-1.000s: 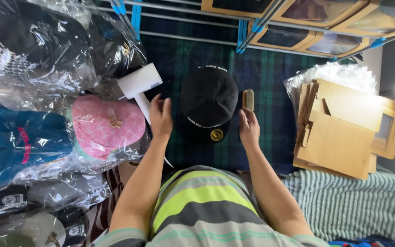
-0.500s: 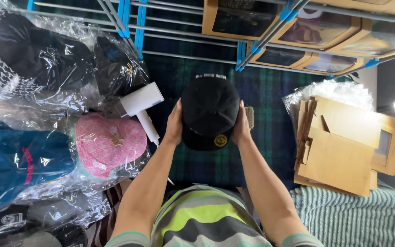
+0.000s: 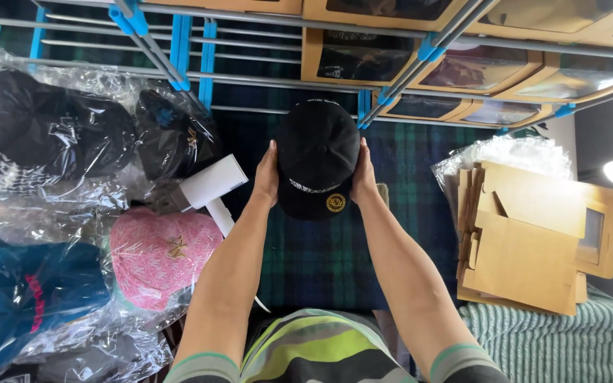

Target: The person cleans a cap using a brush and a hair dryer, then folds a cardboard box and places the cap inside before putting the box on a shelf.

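Shirt [image 3: 313,351] striped green and grey at frame bottom, my view looks straight down over it. Both forearms reach out over dark plaid cloth [image 3: 313,262]. Left hand [image 3: 267,177] and right hand [image 3: 362,176] clasp a black cap [image 3: 317,152] between them, palms pressed on its two sides, fingers lying along the crown; cap held above the plaid, brim nearest me, round yellow sticker on the brim. Left of the arms I see a pink cap [image 3: 157,255] in clear plastic, a white handheld device [image 3: 211,186] just beside the left hand. Right: stack of flat brown cardboard boxes [image 3: 533,241]. Farther out, bagged dark caps [image 3: 51,131], then metal rack [image 3: 264,42] with blue clips.
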